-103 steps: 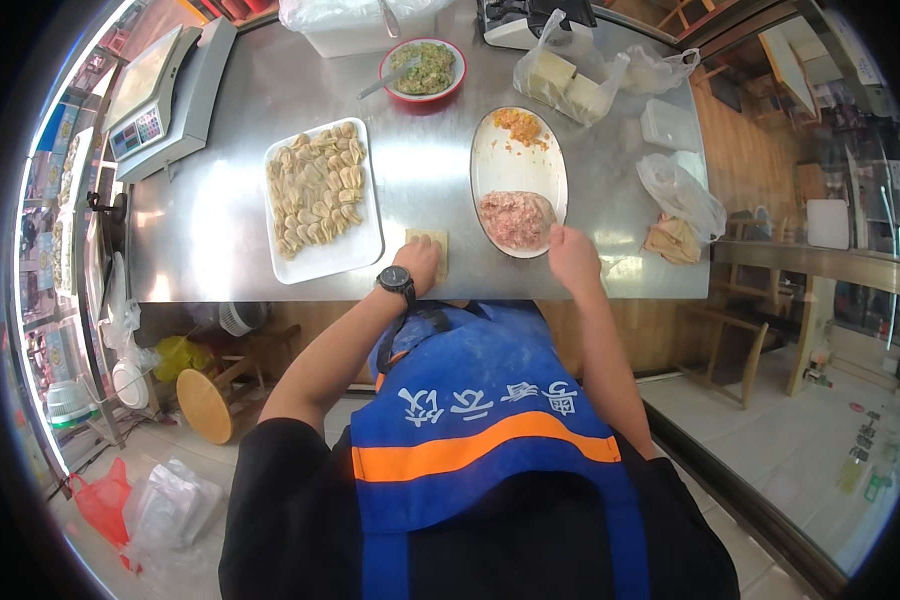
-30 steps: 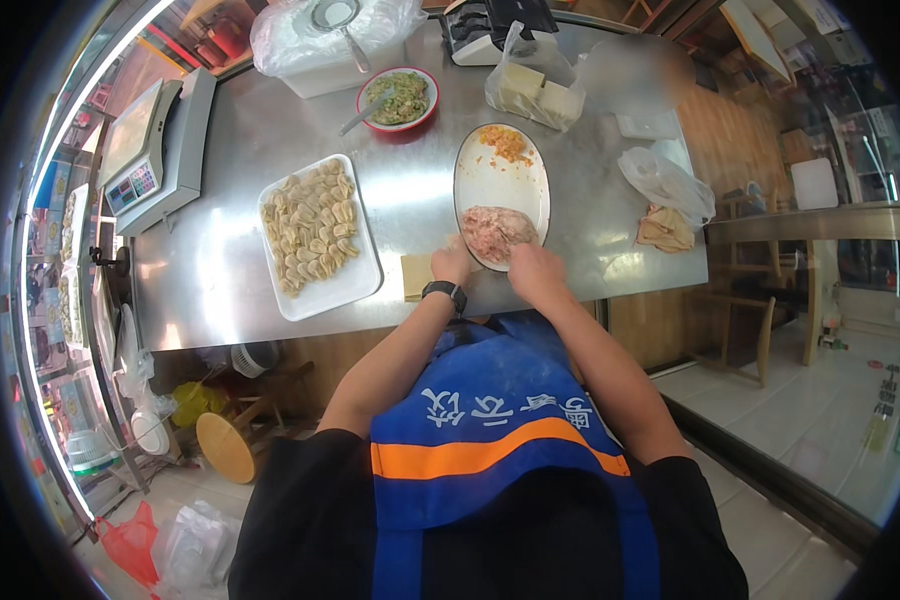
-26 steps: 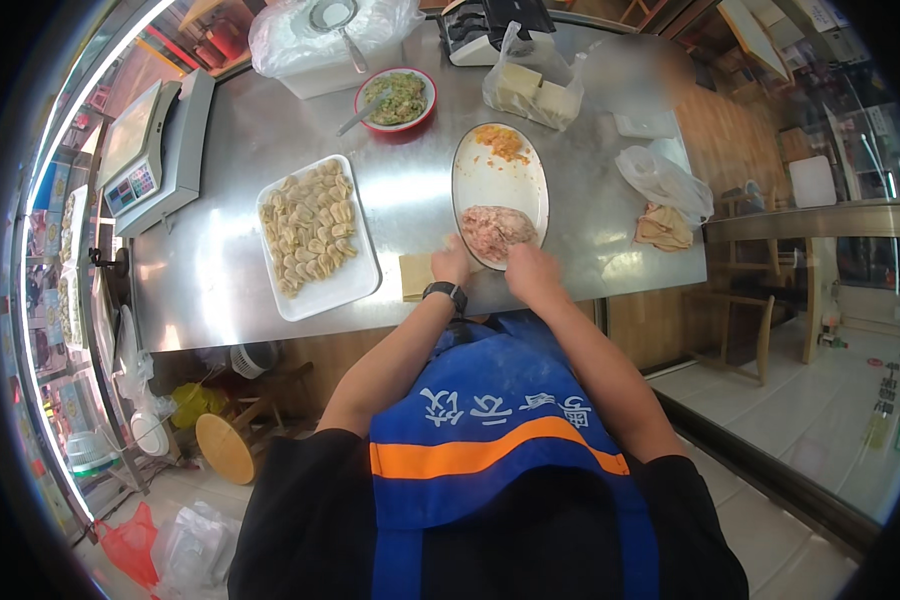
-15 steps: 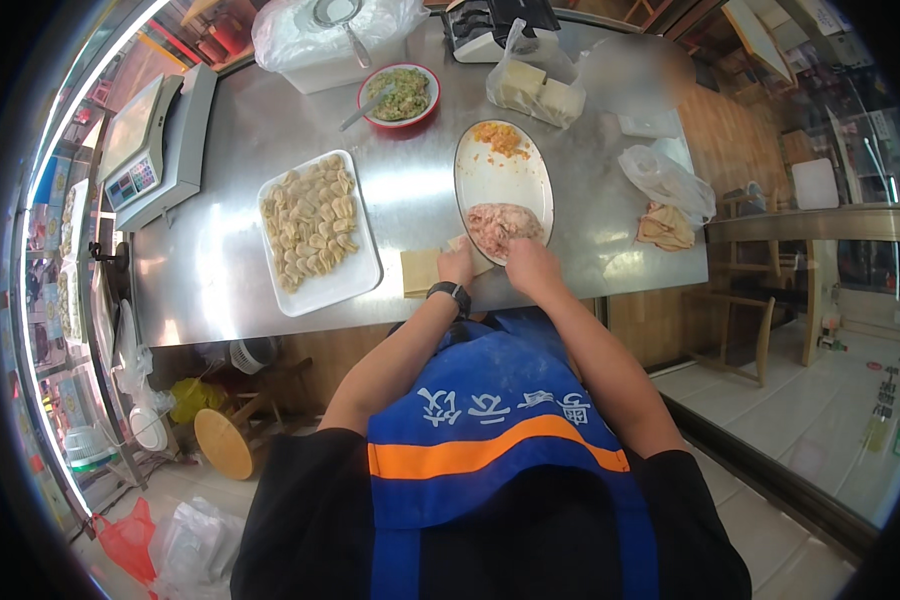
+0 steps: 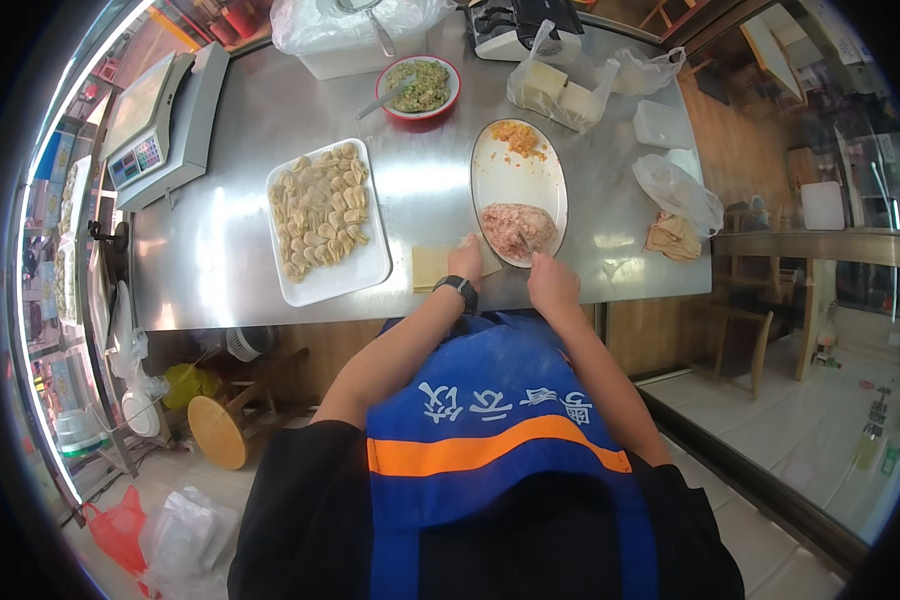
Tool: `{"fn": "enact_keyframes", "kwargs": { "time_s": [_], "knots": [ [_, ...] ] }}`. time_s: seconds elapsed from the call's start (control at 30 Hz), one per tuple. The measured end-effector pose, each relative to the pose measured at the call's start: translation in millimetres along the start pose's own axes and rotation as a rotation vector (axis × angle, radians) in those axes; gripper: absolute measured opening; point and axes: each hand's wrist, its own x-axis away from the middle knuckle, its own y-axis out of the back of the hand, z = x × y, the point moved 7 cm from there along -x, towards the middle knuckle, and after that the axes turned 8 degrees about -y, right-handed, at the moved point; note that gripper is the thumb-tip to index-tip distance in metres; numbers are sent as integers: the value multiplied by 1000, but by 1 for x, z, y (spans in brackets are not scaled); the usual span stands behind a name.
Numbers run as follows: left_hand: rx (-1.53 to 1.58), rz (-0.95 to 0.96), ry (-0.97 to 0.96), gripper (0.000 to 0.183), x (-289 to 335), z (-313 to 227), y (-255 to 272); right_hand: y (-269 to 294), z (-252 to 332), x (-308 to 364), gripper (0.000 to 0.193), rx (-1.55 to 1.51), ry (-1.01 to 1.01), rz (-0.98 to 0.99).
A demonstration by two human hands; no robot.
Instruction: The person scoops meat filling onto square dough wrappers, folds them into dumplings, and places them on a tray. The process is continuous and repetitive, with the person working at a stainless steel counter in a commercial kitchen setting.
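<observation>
My left hand [image 5: 466, 258], with a dark watch at the wrist, is closed with a pale dumpling wrapper showing at its fingertips. Beneath and beside it lies a stack of square yellowish wrappers [image 5: 429, 269] near the table's front edge. My right hand [image 5: 553, 283] is closed at the near rim of an oval white plate [image 5: 518, 186]. A thin dark sliver by its fingers reaches toward the meat; what it is cannot be made out. On the plate are a mound of pink minced meat [image 5: 516, 229] and, at the far end, chopped orange filling [image 5: 518, 138].
A white tray [image 5: 382, 262] of folded dumplings [image 5: 320, 210] lies left. Behind it stand a red-rimmed bowl [image 5: 454, 100] of green filling and a bagged white tub [image 5: 345, 62]. A scale [image 5: 150, 130] occupies the far left, bagged wrapper blocks [image 5: 560, 95] the back, a cloth [image 5: 673, 237] the right.
My right hand has drawn back from the meat toward the plate's near rim. My left hand stays over the wrappers. The whole view has shifted slightly.
</observation>
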Motion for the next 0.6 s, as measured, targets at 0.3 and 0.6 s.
{"fn": "enact_keyframes", "kwargs": {
  "time_s": [0.3, 0.6],
  "knots": [
    [-88, -3, 39, 46, 2, -5, -5, -49, 7, -3, 33, -3, 102, 73],
    [-13, 16, -27, 45, -9, 20, 3, -29, -7, 7, 36, 70, 38, 120]
  ]
}}
